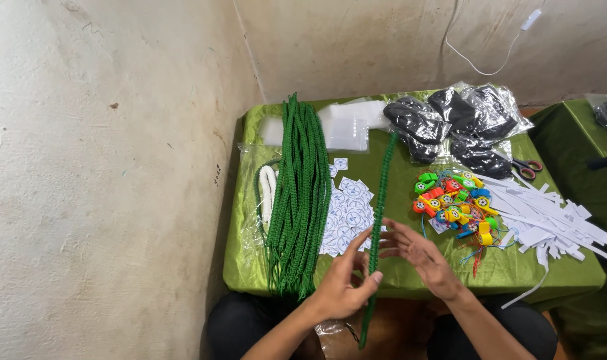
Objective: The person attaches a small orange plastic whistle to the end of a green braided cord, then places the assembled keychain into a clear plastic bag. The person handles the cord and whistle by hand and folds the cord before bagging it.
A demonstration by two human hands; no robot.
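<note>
Two piles flank green cord [381, 200]: braids [302, 193] left, whistles [453, 203] right.

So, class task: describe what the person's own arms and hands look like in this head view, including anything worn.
Both forearms are bare to the bottom edge of the picture, with no sleeves in view. The left hand and the right hand wear no gloves, and no rings, watch or bracelets show. Fingernails look short and unpainted. Dark trousers cover the knees below the arms.
</note>
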